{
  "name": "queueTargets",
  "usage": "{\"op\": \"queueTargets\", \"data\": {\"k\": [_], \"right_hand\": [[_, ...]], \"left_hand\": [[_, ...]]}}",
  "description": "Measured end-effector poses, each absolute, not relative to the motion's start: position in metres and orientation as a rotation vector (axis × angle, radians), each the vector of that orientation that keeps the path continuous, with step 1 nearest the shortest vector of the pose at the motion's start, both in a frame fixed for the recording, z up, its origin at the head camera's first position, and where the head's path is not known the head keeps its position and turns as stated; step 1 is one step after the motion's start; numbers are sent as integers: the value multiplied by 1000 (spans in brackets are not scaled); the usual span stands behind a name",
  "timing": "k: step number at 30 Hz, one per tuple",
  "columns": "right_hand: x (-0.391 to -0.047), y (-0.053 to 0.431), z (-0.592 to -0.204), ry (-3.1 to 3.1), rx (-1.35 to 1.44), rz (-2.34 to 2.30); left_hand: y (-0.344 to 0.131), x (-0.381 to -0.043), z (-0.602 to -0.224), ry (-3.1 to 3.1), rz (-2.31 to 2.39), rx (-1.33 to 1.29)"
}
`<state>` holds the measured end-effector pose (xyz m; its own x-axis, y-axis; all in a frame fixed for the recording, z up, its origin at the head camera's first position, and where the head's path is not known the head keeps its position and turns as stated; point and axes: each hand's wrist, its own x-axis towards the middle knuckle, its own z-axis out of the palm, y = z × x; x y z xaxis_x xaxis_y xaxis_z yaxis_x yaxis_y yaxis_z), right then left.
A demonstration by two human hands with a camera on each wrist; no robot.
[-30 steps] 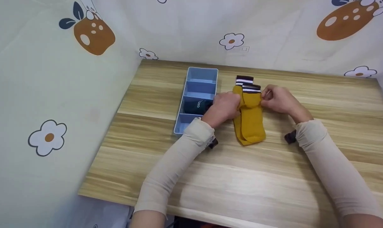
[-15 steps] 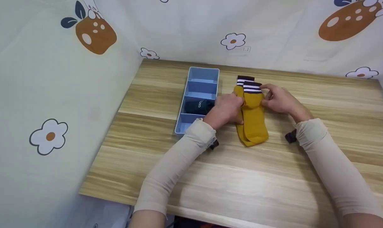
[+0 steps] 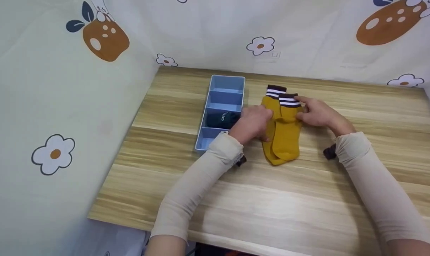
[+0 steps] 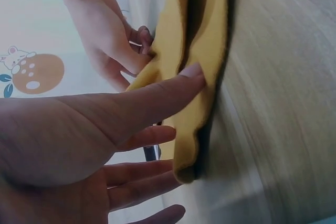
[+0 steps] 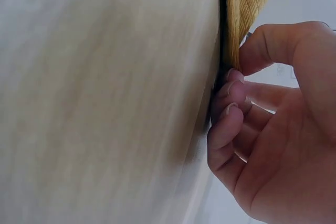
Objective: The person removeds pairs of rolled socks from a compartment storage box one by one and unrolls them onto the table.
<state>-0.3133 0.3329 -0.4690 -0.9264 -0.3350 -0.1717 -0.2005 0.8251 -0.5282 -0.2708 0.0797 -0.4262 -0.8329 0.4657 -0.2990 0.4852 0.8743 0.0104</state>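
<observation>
Two mustard-yellow socks lie on the table, their dark cuffs striped in white and pointing away. The upper sock (image 3: 286, 140) partly overlaps the lower sock (image 3: 268, 151), set a little to its right. At the left edge of the pair is my left hand (image 3: 253, 122); the left wrist view has its straight thumb (image 4: 152, 100) resting on the yellow fabric, fingers loosely extended beside it. My right hand (image 3: 320, 113) pinches the upper sock's right side between thumb and curled fingers, as the right wrist view shows, with the index finger reaching to the cuff.
Left of the socks stands a blue divided box (image 3: 203, 121). A rolled dark green sock (image 3: 220, 120) with light lettering lies in one of its compartments. Patterned cloth walls (image 3: 208, 39) border the table (image 3: 158, 170) at the back and left.
The upper sock's cuff has shifted right, away from the lower one's. My right hand has moved slightly right with it, its index finger now at the cuff. The left hand has barely moved.
</observation>
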Motion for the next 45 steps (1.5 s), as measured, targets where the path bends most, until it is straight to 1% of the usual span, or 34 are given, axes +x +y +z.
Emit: {"op": "queueTargets", "data": {"k": [12, 20, 27, 32, 39, 45], "right_hand": [[-303, 330, -461, 2777, -413, -808], [-275, 323, -455, 2757, -435, -792], [-256, 315, -458, 2691, -480, -829], [-252, 314, -460, 2640, -523, -895], [-253, 329, -457, 2606, -595, -898], [-255, 345, -454, 2648, -537, -811]], "left_hand": [[75, -269, -420, 2664, -91, 722], [74, -259, -424, 2689, -111, 761], [75, -253, -425, 2649, -191, 759], [76, -252, -424, 2617, -235, 740], [75, -252, -423, 2617, -273, 753], [74, -250, -420, 2611, -288, 759]]}}
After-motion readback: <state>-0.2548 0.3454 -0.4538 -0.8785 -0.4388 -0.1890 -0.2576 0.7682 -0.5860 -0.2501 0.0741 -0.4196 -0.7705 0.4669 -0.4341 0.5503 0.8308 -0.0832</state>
